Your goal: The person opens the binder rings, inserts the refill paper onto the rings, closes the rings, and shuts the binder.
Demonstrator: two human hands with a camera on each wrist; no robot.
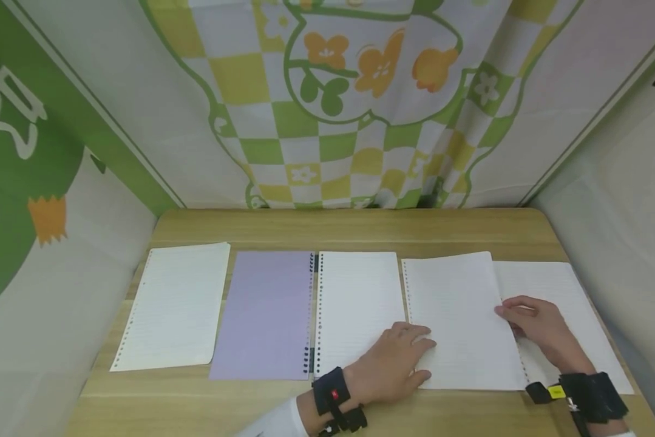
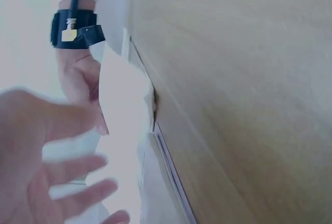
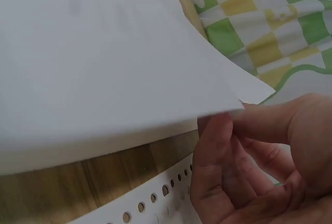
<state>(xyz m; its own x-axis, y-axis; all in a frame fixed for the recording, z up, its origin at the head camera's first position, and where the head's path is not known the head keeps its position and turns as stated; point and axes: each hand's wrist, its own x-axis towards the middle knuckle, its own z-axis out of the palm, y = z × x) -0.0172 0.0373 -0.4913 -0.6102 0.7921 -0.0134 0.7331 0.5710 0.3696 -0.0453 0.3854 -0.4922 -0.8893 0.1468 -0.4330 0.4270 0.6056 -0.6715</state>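
White lined loose-leaf paper [image 1: 458, 340] with a row of punched holes along its left edge lies at the right of the table. My right hand [image 1: 543, 331] pinches its right edge between thumb and fingers; the right wrist view shows the lifted paper [image 3: 114, 63] raised above the table. Fingers spread, my left hand [image 1: 390, 364] reaches over the paper's left edge and the notebook's white page [image 1: 360, 297]. Under the right hand lies another punched white sheet [image 1: 589, 346] at the table's right end.
A notebook lies unfolded, its purple cover [image 1: 267, 315] left of the white page, with dark binding at top and bottom between them. Farther left rests a punched white lined stack [image 1: 174, 309]. The wooden table [image 1: 360, 227] meets a checked curtain [image 1: 360, 152] at the back.
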